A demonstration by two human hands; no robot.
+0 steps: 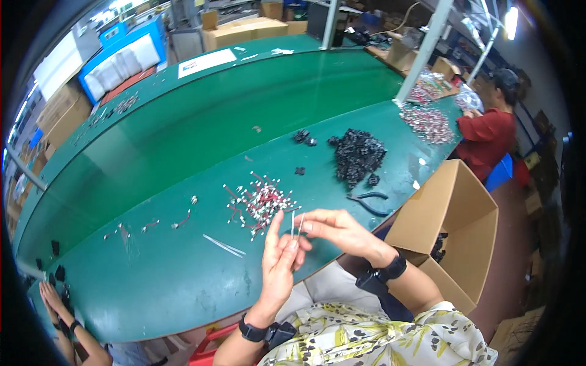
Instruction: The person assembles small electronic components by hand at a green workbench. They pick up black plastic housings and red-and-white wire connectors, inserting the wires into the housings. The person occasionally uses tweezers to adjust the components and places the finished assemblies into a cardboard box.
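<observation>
Near the table's front edge, my left hand (pixel 279 259) pinches thin white strips (pixel 292 224) upright between thumb and fingers, its index finger stretched up. From the right, my right hand (pixel 345 232) closes thumb and index finger on the upper end of one strip. Just beyond the hands lies a pile of small connector leads (pixel 264 200) with white plugs and red and dark wires. More loose white strips (pixel 224 246) lie on the green table to the left of my hands.
Beyond my right hand are black-handled pliers (pixel 369 203) and a heap of black plastic parts (pixel 357 155). An open cardboard box (pixel 421 235) stands at right. A co-worker in red (pixel 491 131) sits far right; another person's hands (pixel 54 302) rest at lower left.
</observation>
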